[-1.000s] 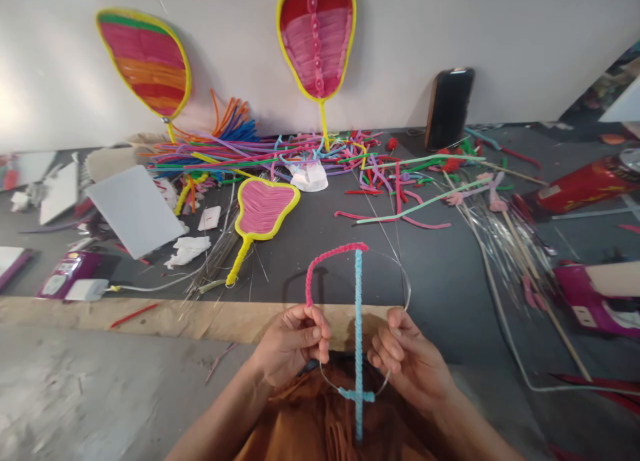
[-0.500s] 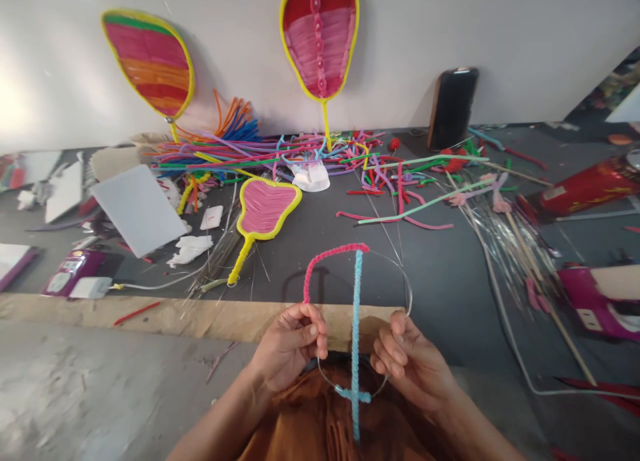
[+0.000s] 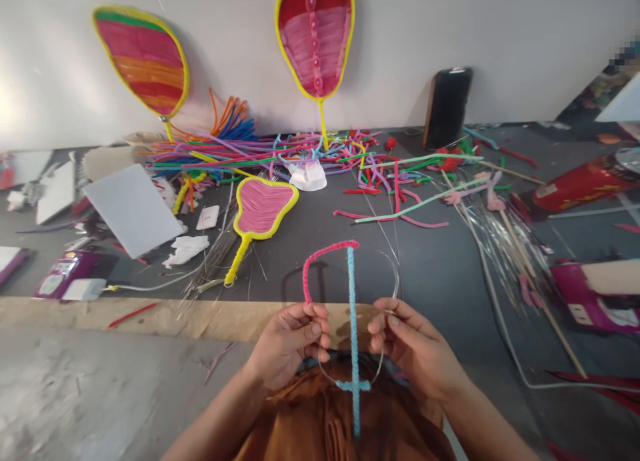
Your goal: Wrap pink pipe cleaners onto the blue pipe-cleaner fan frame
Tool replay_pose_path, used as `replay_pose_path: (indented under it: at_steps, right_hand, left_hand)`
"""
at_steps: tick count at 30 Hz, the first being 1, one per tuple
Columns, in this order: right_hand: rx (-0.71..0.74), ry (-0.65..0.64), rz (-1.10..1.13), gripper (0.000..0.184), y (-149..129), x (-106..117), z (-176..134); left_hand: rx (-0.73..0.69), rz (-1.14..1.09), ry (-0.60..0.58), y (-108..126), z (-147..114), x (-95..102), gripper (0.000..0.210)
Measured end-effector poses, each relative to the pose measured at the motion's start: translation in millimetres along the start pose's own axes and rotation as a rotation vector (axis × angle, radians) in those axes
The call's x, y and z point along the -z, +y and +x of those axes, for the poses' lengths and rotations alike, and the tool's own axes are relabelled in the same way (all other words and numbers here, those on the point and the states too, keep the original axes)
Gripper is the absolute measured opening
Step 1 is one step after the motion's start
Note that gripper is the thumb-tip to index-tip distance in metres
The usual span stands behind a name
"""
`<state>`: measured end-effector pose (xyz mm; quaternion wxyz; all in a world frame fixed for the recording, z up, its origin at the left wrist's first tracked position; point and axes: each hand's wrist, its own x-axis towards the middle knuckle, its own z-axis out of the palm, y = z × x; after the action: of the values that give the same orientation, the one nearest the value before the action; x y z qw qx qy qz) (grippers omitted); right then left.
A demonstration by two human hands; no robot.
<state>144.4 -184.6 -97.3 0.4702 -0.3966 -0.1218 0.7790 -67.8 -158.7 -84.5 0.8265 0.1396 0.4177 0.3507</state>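
Between my hands is a wire frame (image 3: 399, 274) bent into a rounded loop. A light blue pipe cleaner (image 3: 354, 314) is wrapped along its straight middle stem, with a short crosspiece low down. A pink-red pipe cleaner (image 3: 307, 274) covers the upper left curve; the right curve is bare wire. My left hand (image 3: 295, 344) pinches the left side of the loop, just below the end of the pink wrapping. My right hand (image 3: 413, 344) has its thumb and fingers closed on the bare wire at the right side.
A pink fan with yellow edging (image 3: 265, 209) lies ahead. Two larger fans, one striped (image 3: 145, 64), one pink and red (image 3: 315, 44), lean on the wall. Pipe cleaners (image 3: 240, 147) lie heaped behind. A phone (image 3: 447, 107) and a red can (image 3: 587, 181) are to the right.
My right hand has shifted its grip on the wire, thumb and fingers turning inward. The loop's right side has drawn in slightly to the left. My left hand stays at its place.
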Motion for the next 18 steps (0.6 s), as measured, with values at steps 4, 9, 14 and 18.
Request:
replay_pose_path:
  at_steps: [4, 9, 14, 18]
  right_hand:
    - [-0.020, 0.056, -0.081, 0.027, -1, 0, -1]
    - [-0.101, 0.077, -0.160, 0.028, -6, -2, -1]
    - [-0.159, 0.075, -0.041, 0.023, -5, -1, -3]
    - [-0.100, 0.031, 0.062, 0.014, 4, 0, -5]
  left_hand:
    - [0.005, 0.014, -0.007, 1, 0, -2.2, 0.019]
    - [0.000, 0.032, 0.001, 0, -2, -2.7, 0.019]
    - [0.000, 0.032, 0.006, 0, -2, -1.1, 0.020]
    - [-0.020, 0.004, 0.030, -2, -3, 0.3, 0.022]
